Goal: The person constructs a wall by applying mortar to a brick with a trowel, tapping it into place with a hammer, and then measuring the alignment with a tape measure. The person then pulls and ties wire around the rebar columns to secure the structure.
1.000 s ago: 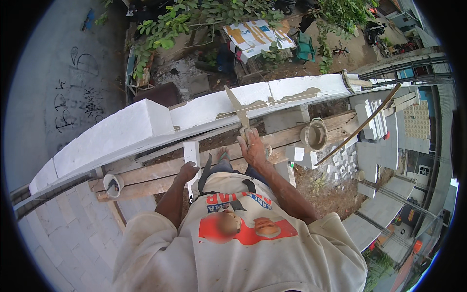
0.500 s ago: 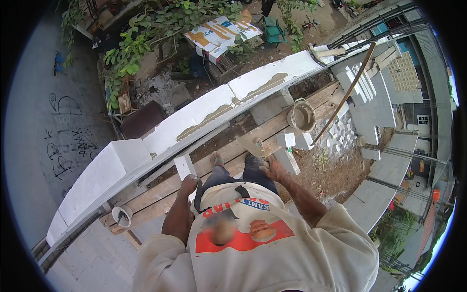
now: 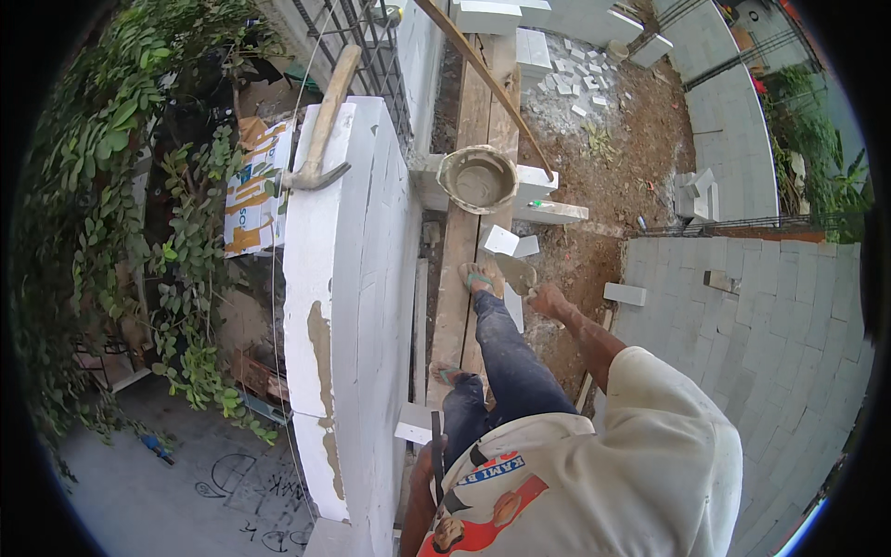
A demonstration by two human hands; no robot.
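Observation:
My right hand (image 3: 549,302) is closed round the handle of a trowel (image 3: 518,272), its blade pointing away over the edge of the wooden planks (image 3: 452,311). At my left hip, my left hand (image 3: 425,466) is curled beside a dark strap-like strip (image 3: 436,455); its fingers are mostly hidden. Ahead on the planks stands a bucket (image 3: 478,179) with grey mortar in it. A claw hammer (image 3: 325,121) with a wooden handle lies on top of the white block wall (image 3: 311,241) to my left. Grey mortar (image 3: 320,357) smears the wall's top.
I stand on the planks, the wall close on my left. A long wooden stick (image 3: 487,84) leans past the bucket. Loose white blocks (image 3: 501,240) lie beside the planks. Steel rebar (image 3: 376,46) rises beyond the hammer. A string (image 3: 276,278) runs along the wall's outer side.
My view and body have turned to the right, so the wall and planks now run straight ahead. The hammer has come closer in view. The trowel stays in my right hand.

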